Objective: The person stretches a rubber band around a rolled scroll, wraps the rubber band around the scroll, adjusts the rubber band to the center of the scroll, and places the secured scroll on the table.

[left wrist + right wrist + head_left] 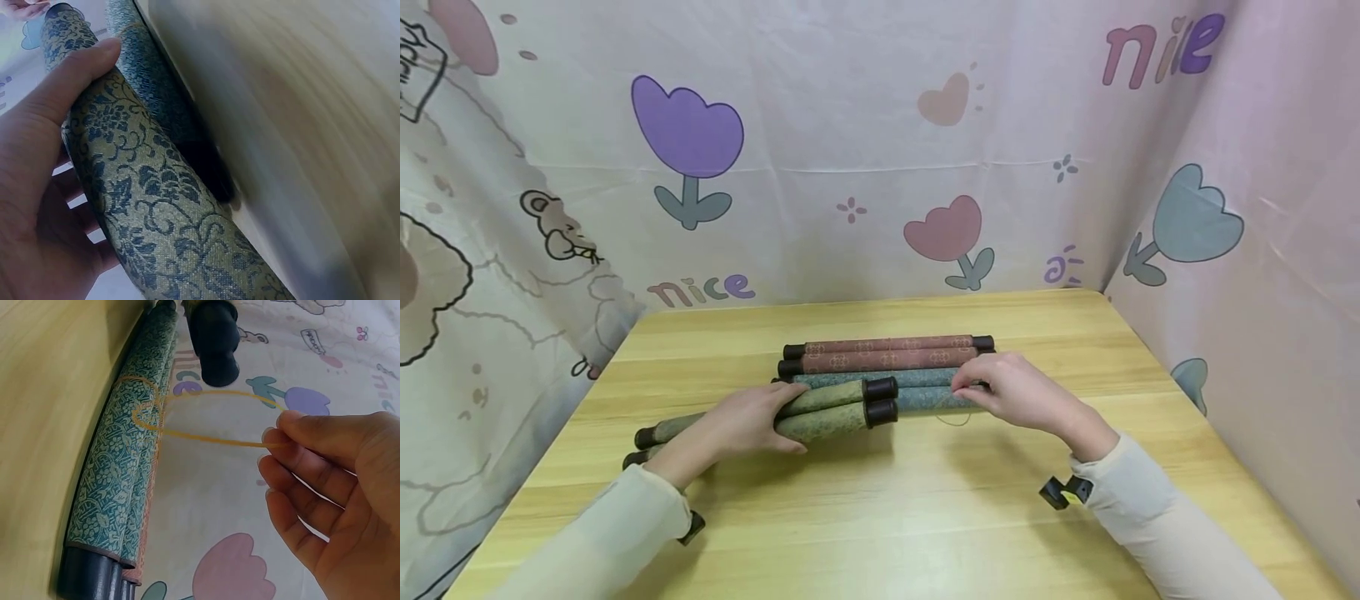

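My left hand point(739, 425) grips a green patterned double-rolled scroll point(831, 421) with dark end knobs. The scroll is raised at its right end and slants down to the left. In the left wrist view my thumb lies over the flowered fabric point(156, 181), with the fingers round the other side. Between thumb and fingertips, my right hand point(1022, 392) pinches a thin yellow rubber band point(206, 439). The band is stretched out in a loop, and its far end lies against a blue patterned scroll point(112, 462). The green scroll hides the blue one's left part in the head view.
Behind the blue scroll lies a red patterned double scroll point(887, 360) with dark knobs, parallel to it. All are on a light wooden table point(880, 533). A printed curtain point(820, 108) rises along the table's back and sides.
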`<action>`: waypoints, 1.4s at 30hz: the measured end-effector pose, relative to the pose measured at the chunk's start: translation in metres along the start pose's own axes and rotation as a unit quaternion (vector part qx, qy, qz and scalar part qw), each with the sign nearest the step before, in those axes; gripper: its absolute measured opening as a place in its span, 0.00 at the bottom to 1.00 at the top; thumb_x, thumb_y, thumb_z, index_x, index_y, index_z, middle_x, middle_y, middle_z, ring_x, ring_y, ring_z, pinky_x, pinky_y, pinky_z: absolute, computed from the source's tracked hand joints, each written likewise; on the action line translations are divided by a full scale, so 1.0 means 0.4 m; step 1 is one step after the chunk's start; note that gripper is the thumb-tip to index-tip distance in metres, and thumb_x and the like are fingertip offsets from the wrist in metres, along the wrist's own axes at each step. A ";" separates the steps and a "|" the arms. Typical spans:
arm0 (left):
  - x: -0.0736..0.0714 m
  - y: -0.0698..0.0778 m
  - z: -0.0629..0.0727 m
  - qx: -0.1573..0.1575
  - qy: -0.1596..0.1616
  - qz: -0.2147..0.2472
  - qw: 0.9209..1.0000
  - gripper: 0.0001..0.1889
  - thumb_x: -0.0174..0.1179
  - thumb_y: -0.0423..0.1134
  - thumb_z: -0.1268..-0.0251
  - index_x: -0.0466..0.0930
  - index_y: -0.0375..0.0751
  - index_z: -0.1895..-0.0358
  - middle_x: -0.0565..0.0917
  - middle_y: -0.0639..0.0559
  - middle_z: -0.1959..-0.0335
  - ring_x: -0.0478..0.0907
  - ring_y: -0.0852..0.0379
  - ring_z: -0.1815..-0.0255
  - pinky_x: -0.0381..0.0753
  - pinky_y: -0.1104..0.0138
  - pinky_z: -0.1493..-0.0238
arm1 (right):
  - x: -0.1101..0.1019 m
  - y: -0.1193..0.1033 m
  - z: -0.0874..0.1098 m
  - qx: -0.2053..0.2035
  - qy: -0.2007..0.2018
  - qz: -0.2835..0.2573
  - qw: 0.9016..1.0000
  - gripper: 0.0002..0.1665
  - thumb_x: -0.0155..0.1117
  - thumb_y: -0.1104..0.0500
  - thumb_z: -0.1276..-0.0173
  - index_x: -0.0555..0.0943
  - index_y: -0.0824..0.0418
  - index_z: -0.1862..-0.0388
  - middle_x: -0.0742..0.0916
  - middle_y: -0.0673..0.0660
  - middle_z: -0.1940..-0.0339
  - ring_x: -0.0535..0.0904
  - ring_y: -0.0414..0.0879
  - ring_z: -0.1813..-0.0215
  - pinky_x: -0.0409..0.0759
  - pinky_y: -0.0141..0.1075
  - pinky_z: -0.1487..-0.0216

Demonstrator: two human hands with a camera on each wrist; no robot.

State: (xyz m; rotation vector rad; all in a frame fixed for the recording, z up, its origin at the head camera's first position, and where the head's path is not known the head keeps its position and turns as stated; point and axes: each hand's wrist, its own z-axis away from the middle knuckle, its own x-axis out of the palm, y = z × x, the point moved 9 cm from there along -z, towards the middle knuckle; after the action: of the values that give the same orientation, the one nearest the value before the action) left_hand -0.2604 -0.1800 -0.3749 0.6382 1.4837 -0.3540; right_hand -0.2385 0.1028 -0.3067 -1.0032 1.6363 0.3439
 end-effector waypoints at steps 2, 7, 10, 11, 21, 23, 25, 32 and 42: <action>-0.001 0.003 -0.009 -0.006 -0.002 0.006 1.000 0.49 0.72 0.63 0.53 0.67 0.37 0.30 0.76 0.38 0.37 0.75 0.37 0.41 0.74 0.44 0.42 | 0.001 -0.002 0.000 -0.005 0.000 -0.003 1.000 0.04 0.67 0.58 0.32 0.86 0.54 0.61 0.87 0.43 0.63 0.80 0.34 0.63 0.80 0.35 0.61; -0.001 0.008 -0.027 -0.017 -0.007 0.014 1.000 0.49 0.72 0.62 0.52 0.67 0.36 0.30 0.74 0.38 0.36 0.74 0.37 0.40 0.73 0.44 0.41 | 0.000 -0.009 -0.003 -0.018 -0.002 -0.004 1.000 0.04 0.67 0.58 0.32 0.86 0.55 0.61 0.87 0.44 0.63 0.81 0.34 0.63 0.80 0.35 0.61; -0.002 0.010 -0.037 -0.021 -0.011 0.018 1.000 0.49 0.72 0.61 0.52 0.66 0.36 0.29 0.74 0.38 0.35 0.73 0.37 0.39 0.72 0.45 0.40 | -0.004 -0.015 -0.006 -0.024 -0.004 -0.005 1.000 0.04 0.67 0.58 0.32 0.86 0.55 0.61 0.87 0.44 0.64 0.80 0.34 0.63 0.80 0.35 0.61; -0.003 0.012 -0.040 -0.021 -0.011 0.021 0.999 0.49 0.72 0.61 0.52 0.66 0.36 0.29 0.73 0.38 0.35 0.73 0.37 0.38 0.72 0.45 0.40 | -0.005 -0.017 -0.007 -0.025 -0.004 -0.007 1.000 0.04 0.67 0.58 0.32 0.86 0.55 0.61 0.86 0.44 0.64 0.80 0.34 0.63 0.80 0.35 0.61; -0.016 0.039 -0.075 -0.010 -0.014 0.017 1.000 0.50 0.72 0.62 0.51 0.65 0.37 0.28 0.72 0.38 0.34 0.72 0.38 0.37 0.72 0.46 0.39 | -0.006 -0.028 -0.033 -0.033 -0.021 -0.040 0.998 0.04 0.66 0.59 0.31 0.86 0.53 0.60 0.86 0.42 0.63 0.80 0.34 0.62 0.81 0.39 0.61; -0.018 0.044 -0.082 -0.009 -0.016 0.018 1.000 0.50 0.71 0.62 0.50 0.64 0.37 0.28 0.72 0.38 0.33 0.72 0.38 0.37 0.71 0.46 0.39 | -0.006 -0.029 -0.039 -0.036 -0.021 -0.048 0.998 0.04 0.65 0.58 0.30 0.86 0.54 0.61 0.86 0.43 0.64 0.80 0.34 0.63 0.81 0.38 0.61; -0.020 0.048 -0.088 -0.008 -0.017 0.019 1.000 0.49 0.71 0.62 0.50 0.64 0.38 0.27 0.71 0.39 0.33 0.72 0.38 0.36 0.71 0.45 0.39 | -0.007 -0.030 -0.045 -0.039 -0.022 -0.054 0.998 0.04 0.65 0.58 0.30 0.86 0.54 0.61 0.86 0.43 0.64 0.80 0.34 0.63 0.81 0.37 0.61; -0.021 0.070 -0.099 0.009 -0.017 0.006 1.000 0.49 0.71 0.62 0.49 0.65 0.37 0.28 0.73 0.38 0.34 0.72 0.38 0.37 0.72 0.45 0.39 | -0.015 -0.034 -0.070 -0.042 -0.011 -0.057 0.997 0.03 0.66 0.60 0.31 0.86 0.54 0.62 0.87 0.43 0.63 0.80 0.34 0.64 0.81 0.40 0.63; -0.019 0.109 -0.095 0.050 -0.001 -0.016 0.999 0.48 0.72 0.63 0.51 0.68 0.38 0.29 0.75 0.42 0.36 0.74 0.43 0.38 0.75 0.49 0.42 | -0.013 -0.009 -0.091 -0.001 0.007 -0.055 0.998 0.04 0.66 0.59 0.32 0.86 0.54 0.60 0.87 0.43 0.62 0.81 0.36 0.63 0.81 0.39 0.61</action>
State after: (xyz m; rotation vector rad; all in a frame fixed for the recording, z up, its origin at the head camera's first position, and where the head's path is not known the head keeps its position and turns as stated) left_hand -0.2659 -0.1242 -0.3585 0.6936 1.4826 -0.4565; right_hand -0.2596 0.0781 -0.2891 -1.0946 1.5863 0.2640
